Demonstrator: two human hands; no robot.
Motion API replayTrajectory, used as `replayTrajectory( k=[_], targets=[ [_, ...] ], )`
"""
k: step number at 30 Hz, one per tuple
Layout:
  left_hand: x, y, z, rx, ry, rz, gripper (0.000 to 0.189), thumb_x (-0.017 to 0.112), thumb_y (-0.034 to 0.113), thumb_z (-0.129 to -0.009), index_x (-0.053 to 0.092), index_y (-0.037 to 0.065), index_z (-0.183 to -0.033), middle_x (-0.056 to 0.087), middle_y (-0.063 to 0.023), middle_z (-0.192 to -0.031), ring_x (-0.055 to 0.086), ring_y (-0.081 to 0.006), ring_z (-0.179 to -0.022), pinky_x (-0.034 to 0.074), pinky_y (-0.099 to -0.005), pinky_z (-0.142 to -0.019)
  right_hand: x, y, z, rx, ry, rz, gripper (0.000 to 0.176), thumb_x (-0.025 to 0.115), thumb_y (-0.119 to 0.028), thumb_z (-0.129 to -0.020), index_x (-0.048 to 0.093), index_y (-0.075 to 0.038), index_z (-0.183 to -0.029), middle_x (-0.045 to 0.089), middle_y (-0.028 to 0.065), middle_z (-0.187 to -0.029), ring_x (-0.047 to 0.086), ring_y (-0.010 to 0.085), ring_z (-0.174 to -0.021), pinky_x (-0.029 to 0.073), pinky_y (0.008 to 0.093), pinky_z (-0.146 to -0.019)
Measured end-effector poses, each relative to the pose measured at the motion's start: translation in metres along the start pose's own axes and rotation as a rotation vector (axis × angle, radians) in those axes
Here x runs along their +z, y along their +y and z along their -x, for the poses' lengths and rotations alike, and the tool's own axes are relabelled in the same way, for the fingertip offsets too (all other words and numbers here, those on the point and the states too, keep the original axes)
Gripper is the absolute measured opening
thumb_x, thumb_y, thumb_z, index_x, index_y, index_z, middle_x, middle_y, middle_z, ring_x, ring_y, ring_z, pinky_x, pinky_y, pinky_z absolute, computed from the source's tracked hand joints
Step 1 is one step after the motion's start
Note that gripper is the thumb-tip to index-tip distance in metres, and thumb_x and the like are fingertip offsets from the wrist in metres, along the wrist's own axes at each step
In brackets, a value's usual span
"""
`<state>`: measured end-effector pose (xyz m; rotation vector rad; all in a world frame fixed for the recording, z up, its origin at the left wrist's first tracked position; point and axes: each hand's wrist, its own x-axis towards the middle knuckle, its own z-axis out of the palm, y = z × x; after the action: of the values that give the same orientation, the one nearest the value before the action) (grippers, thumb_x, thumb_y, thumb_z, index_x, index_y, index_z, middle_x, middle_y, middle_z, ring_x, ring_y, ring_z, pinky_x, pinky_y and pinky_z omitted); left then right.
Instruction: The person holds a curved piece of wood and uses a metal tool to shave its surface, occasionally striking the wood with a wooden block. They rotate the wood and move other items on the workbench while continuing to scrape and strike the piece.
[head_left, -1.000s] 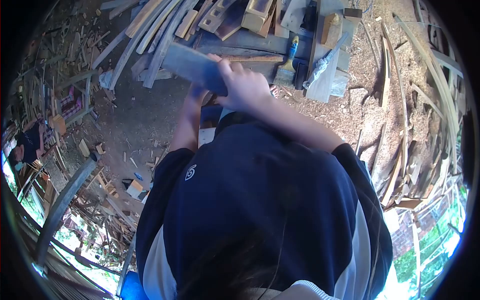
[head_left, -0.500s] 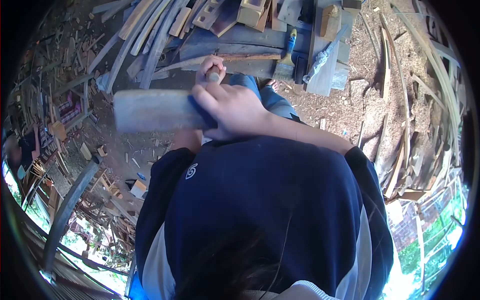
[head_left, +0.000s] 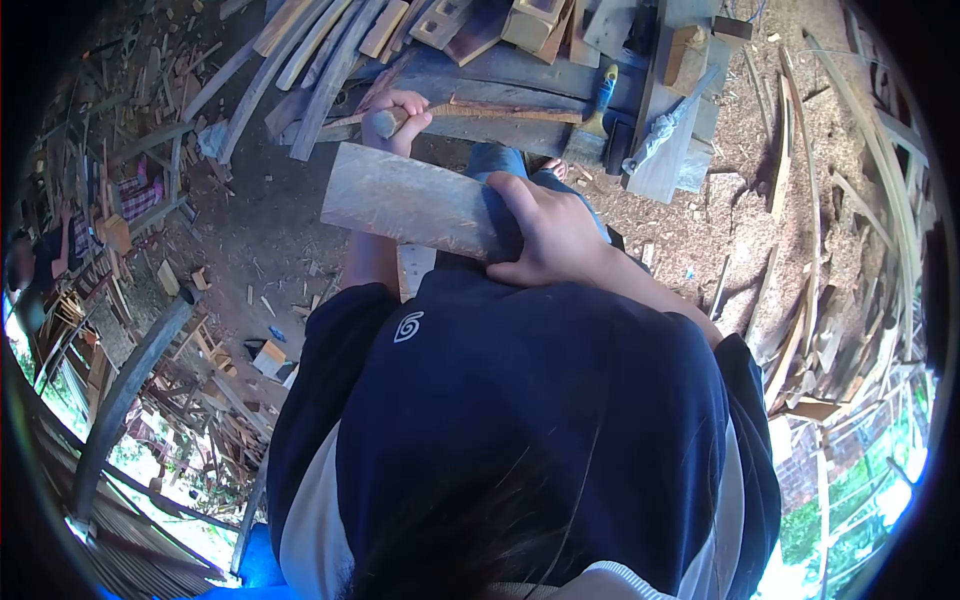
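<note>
My right hand [head_left: 555,228] grips one end of a flat wooden board [head_left: 405,200] held in front of my chest, its broad face turned up to the camera. The thumb and fingers lie on opposite edges of the board. Farther out and to the left, my left hand [head_left: 402,108] is closed around a round-ended wooden handle [head_left: 386,123]. What the handle belongs to is hidden behind the hand. The board covers part of my left forearm. Beyond both hands, a paintbrush [head_left: 590,130] with a blue and yellow handle lies on the plank bench [head_left: 480,88].
Wood blocks [head_left: 530,25] and long wood strips [head_left: 340,60] crowd the bench's far side. A crumpled plastic bag [head_left: 655,135] lies on boards to the right. Shavings cover the ground [head_left: 740,200] there. Another person [head_left: 60,240] is at the far left.
The board has moved right with my right hand and shows more of its broad face. My left hand has shifted left and slightly farther out with the handle.
</note>
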<state>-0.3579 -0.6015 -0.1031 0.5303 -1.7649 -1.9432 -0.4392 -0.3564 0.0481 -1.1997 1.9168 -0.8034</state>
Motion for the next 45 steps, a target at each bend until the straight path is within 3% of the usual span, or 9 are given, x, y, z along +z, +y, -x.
replayTrajectory(
  k=[3,12,28,30,45],
  targets=[
    [0.000,-0.004,0.001,-0.035,0.020,0.007,0.020,0.069,-0.008,-0.070,0.056,0.005,-0.078,0.061,-0.0066,-0.082,0.062,-0.0205,-0.086,0.049,-0.0348,-0.084,0.000,0.001,-0.001,-0.007,0.012,0.001,0.089,0.085,-0.030,-0.059,0.041,-0.007,-0.132,0.064,0.0166,-0.105,0.066,0.0367,-0.091,0.054,0.0448,-0.075],
    [-0.001,-0.006,-0.004,-0.008,-0.130,-0.148,0.021,0.069,-0.008,-0.071,0.053,0.005,-0.077,0.061,-0.0054,-0.082,0.062,-0.0181,-0.085,0.048,-0.0320,-0.081,0.000,0.003,-0.002,0.058,-0.039,-0.033,0.087,0.084,-0.030,-0.060,0.039,-0.009,-0.131,0.065,0.0182,-0.104,0.066,0.0381,-0.091,0.054,0.0465,-0.075],
    [-0.001,-0.002,-0.012,-0.021,-0.172,-0.154,0.021,0.067,-0.010,-0.070,0.054,0.005,-0.076,0.061,-0.0050,-0.081,0.061,-0.0173,-0.085,0.047,-0.0310,-0.080,-0.001,0.010,-0.002,0.080,-0.075,-0.038,0.086,0.083,-0.032,-0.061,0.040,-0.007,-0.132,0.065,0.0188,-0.102,0.067,0.0382,-0.088,0.054,0.0465,-0.073],
    [0.000,0.000,-0.013,-0.031,-0.180,-0.158,0.025,0.065,-0.016,-0.068,0.054,0.005,-0.075,0.058,-0.0049,-0.079,0.060,-0.0193,-0.081,0.049,-0.0359,-0.084,-0.001,0.010,-0.001,0.076,-0.066,-0.042,0.087,0.083,-0.032,-0.061,0.040,-0.006,-0.132,0.065,0.0190,-0.103,0.067,0.0382,-0.088,0.054,0.0466,-0.073],
    [-0.003,0.002,-0.022,-0.061,-0.226,-0.192,0.020,0.065,-0.010,-0.070,0.053,0.005,-0.076,0.061,-0.0058,-0.081,0.062,-0.0182,-0.083,0.048,-0.0313,-0.077,0.003,0.008,-0.003,0.082,-0.068,-0.056,0.086,0.083,-0.033,-0.062,0.039,-0.006,-0.131,0.064,0.0204,-0.104,0.067,0.0384,-0.088,0.054,0.0457,-0.074]
  ],
)
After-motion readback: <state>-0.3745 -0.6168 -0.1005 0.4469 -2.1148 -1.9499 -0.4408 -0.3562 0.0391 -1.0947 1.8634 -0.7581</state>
